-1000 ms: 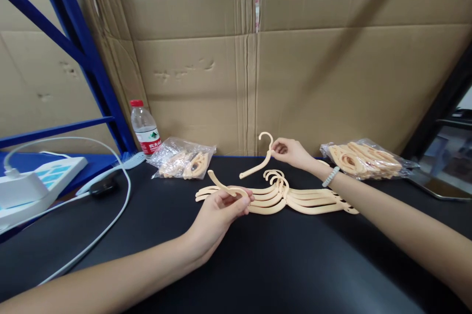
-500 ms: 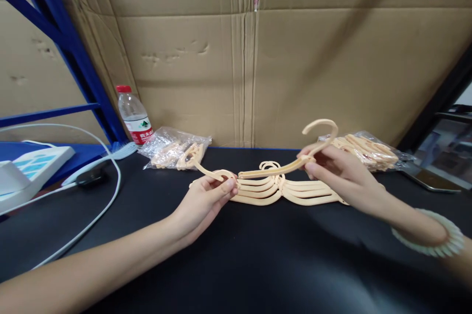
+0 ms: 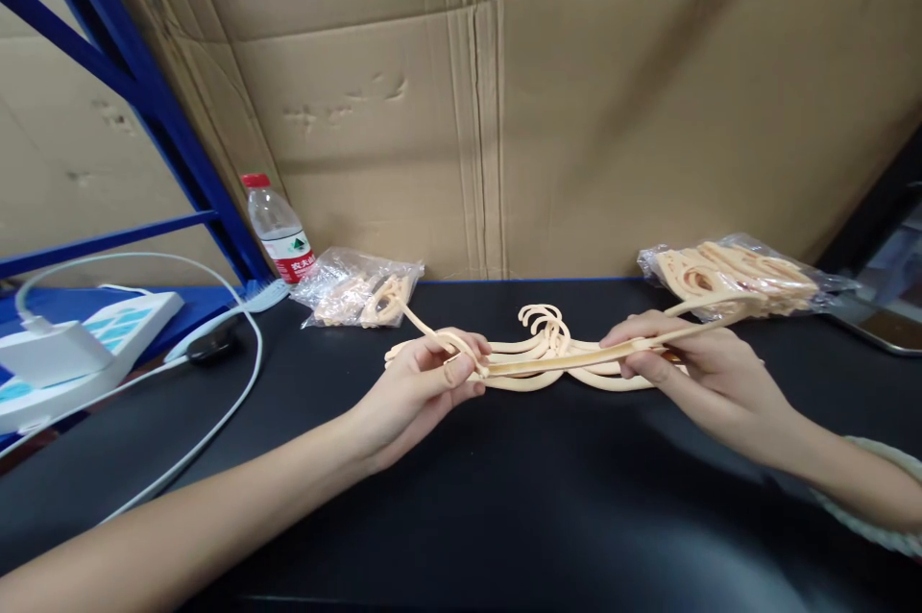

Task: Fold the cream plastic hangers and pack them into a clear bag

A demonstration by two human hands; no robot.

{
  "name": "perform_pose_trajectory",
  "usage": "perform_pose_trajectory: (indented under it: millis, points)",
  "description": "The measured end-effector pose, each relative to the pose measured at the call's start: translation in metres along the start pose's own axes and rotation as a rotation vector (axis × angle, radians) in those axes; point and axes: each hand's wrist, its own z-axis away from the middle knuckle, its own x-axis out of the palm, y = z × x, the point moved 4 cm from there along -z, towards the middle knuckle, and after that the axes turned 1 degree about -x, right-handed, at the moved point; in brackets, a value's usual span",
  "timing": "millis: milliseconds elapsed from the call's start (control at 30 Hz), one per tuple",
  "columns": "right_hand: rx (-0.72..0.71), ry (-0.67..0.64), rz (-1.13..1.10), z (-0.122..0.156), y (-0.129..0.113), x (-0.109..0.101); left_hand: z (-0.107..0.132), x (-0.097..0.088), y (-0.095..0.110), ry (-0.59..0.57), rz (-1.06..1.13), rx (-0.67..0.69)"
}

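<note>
My left hand [image 3: 422, 392] pinches a beige curved hanger piece [image 3: 420, 322] between thumb and fingers; one end sticks up toward the back left. My right hand [image 3: 710, 382] is closed on a beige hanger arm [image 3: 554, 363], whose hook [image 3: 710, 301] points away to the right. The free end of this arm meets the other piece at my left fingertips. Whether the two are joined there, I cannot tell. Just behind them, several beige hangers [image 3: 533, 384] lie nested on the black table [image 3: 504, 498], their hooks at the back, partly covered by my hands.
Clear plastic bags of beige hanger parts lie at the back left [image 3: 346, 281] and back right [image 3: 735, 277]. A red-capped bottle [image 3: 279, 233] stands beside the left one. White cables and a power strip [image 3: 119, 334] occupy the left; a phone-like slab [image 3: 885, 330] lies far right.
My right hand has turned the hanger arm, so its hook tips from upright to the right. The arm's free end has come to the left-hand piece. The view has shifted slightly.
</note>
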Motion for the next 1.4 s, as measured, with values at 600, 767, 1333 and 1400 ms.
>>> perform_pose_trajectory:
  millis: [600,767,1333,1400]
  points:
    - [-0.177,0.0,-0.054,0.004,-0.011,0.002,0.001,-0.003,-0.004,-0.054,-0.031,-0.1]
    - [-0.177,-0.001,-0.065,0.003,-0.01,0.003,0.002,-0.002,-0.003,-0.054,-0.05,-0.099]
    - [-0.221,0.004,-0.001,0.001,-0.018,0.005,0.002,0.0,0.005,-0.071,-0.108,-0.073]
    - [-0.236,0.012,-0.003,0.002,-0.019,0.004,0.002,0.0,0.004,-0.082,-0.108,-0.09]
